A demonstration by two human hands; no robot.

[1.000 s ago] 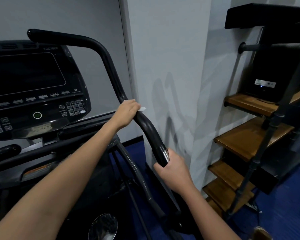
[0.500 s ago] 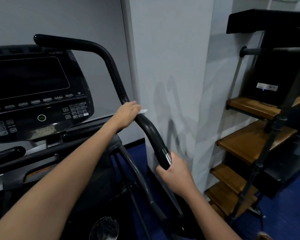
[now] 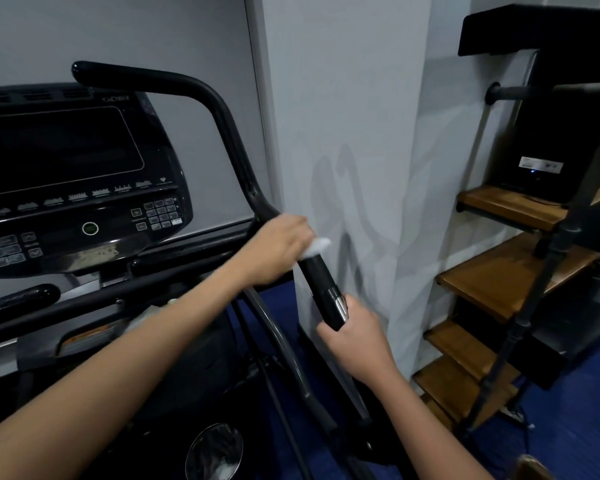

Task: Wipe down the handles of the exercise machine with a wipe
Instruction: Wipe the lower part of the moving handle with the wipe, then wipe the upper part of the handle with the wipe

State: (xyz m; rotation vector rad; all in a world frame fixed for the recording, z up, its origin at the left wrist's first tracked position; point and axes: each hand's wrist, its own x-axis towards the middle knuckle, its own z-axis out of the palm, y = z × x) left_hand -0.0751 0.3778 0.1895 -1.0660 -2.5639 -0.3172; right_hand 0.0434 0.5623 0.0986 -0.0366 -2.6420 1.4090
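A black curved handle (image 3: 222, 126) of the exercise machine runs from the upper left down to a chrome-ringed end (image 3: 336, 303). My left hand (image 3: 278, 247) is wrapped round the handle's lower stretch with a white wipe (image 3: 317, 245) under its fingers; a corner of the wipe sticks out to the right. My right hand (image 3: 354, 337) grips the handle's bottom end just below the chrome ring. Most of the wipe is hidden under my left hand.
The machine's black console (image 3: 73, 181) with screen and buttons stands at the left. A grey wall corner (image 3: 343, 133) rises just right of the handle. Wooden shelves on a black pipe frame (image 3: 510, 271) stand at the right, with a black device on top. The floor is blue.
My left hand with the wipe has slid down the handle toward my right hand. My right hand keeps its grip on the handle's end.
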